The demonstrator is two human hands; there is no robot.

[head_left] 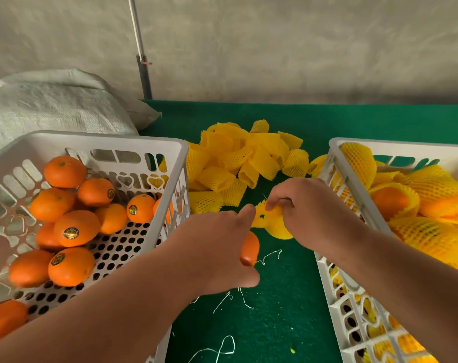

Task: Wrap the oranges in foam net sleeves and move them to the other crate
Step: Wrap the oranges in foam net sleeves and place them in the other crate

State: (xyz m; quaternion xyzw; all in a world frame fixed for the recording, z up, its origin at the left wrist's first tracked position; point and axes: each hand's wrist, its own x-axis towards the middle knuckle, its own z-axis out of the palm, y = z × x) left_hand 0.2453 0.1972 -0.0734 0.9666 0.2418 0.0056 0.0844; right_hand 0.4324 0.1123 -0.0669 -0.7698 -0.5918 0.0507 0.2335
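orange and sleeve meeting between two crates

the left hand is hiding most of the orange it is gripping; only a sliver of peel is showing at the hand's right edge. just beyond it, the right hand is pinching the rim of a yellow foam net sleeve, its fingertips curling into the mesh, so the sleeve's opening is hard to make out. both forearms are running out of the bottom of the view.

to the left of the left hand, a white crate is holding loose oranges, its near corner cut off by the frame. to the right of the right hand, a second white crate is holding sleeved oranges, and its right side is also running out of view. past both hands, a pile of empty sleeves is lying between the crates.

everything is sitting on a counter covered in green felt, with thin white threads scattered near the hands. behind it a grey wall is rising, a pole is leaning against it, and a woven grey sack is slumping behind the left crate.

several oranges are carrying small round dark-and-gold stickers; their writing is too small to read.
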